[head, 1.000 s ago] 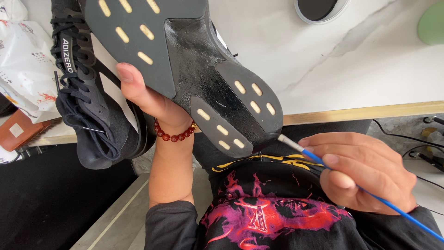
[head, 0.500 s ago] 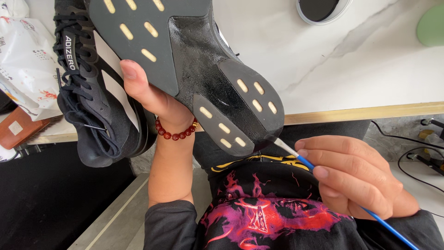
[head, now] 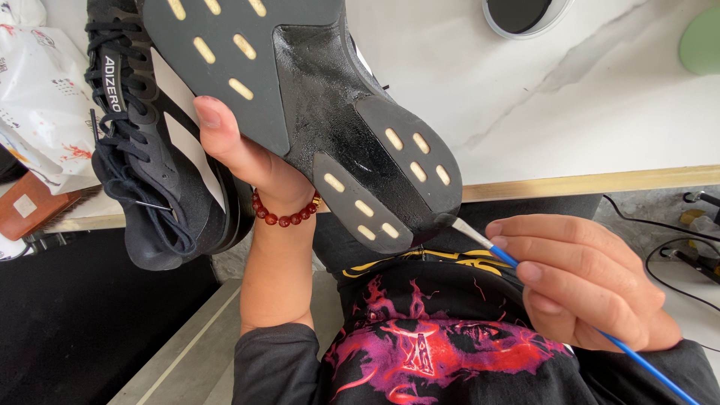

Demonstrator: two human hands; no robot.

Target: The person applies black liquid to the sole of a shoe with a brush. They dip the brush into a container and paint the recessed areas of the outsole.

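Note:
My left hand (head: 247,154) holds a black running shoe (head: 300,112) sole-up, thumb pressed on the edge of the sole. The dark sole has several pale oval studs and a glossy wet patch across its middle. A red bead bracelet (head: 285,214) sits on that wrist. My right hand (head: 585,281) pinches a thin blue-handled brush (head: 525,270); its tip touches the heel edge of the sole at the lower right. A second black shoe (head: 150,165) with white stripes and black laces lies behind the held one, at the left.
A white marble-look tabletop (head: 540,97) with a wooden front edge lies beyond the shoes. A round dark-centred dish (head: 525,15) and a pale green object (head: 701,41) sit at its far right. A crumpled plastic bag (head: 37,97) lies left. Black cables (head: 675,255) run on the floor at right.
My right hand has slid left and slightly up, bringing the brush tip against the heel edge of the sole. The held shoe has shifted slightly; my left hand's grip is unchanged.

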